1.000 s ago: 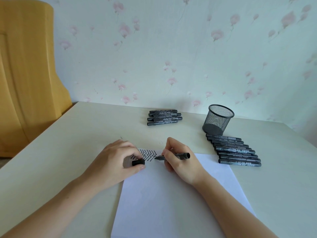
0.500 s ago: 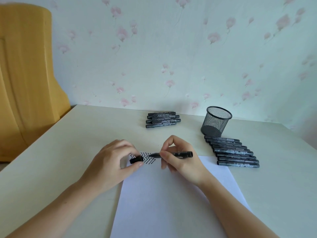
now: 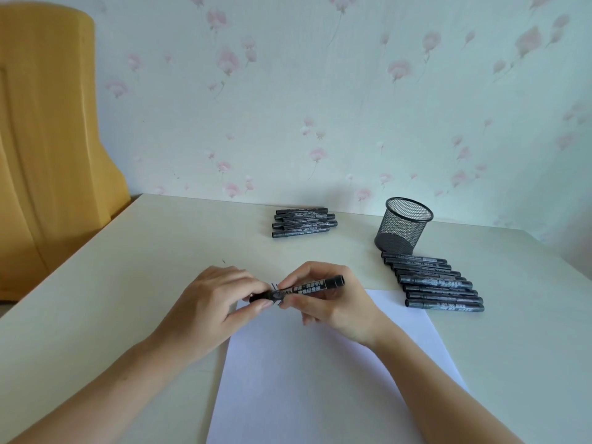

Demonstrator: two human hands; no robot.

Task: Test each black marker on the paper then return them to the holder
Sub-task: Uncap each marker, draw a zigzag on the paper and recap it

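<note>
A black marker (image 3: pixel 309 287) lies level between my two hands, just above the top edge of the white paper (image 3: pixel 320 373). My right hand (image 3: pixel 333 299) grips its barrel. My left hand (image 3: pixel 211 302) pinches the cap end, and the cap sits on the marker. The hands hide most of the black zigzag marks on the paper. The black mesh holder (image 3: pixel 403 225) stands at the back right with no marker showing above its rim. Several markers (image 3: pixel 439 285) lie in a row in front of the holder. Another small stack of markers (image 3: pixel 302 222) lies at the back centre.
The cream table (image 3: pixel 128 283) meets a flowered wall at the back. A yellow chair back (image 3: pixel 48 139) stands off the table's left edge. A tiny dark speck lies on the table beyond my left hand.
My right hand lifted the marker off the paper and turned it level. My left hand brought the cap over and the two joined, so the cap now sits on the tip.
</note>
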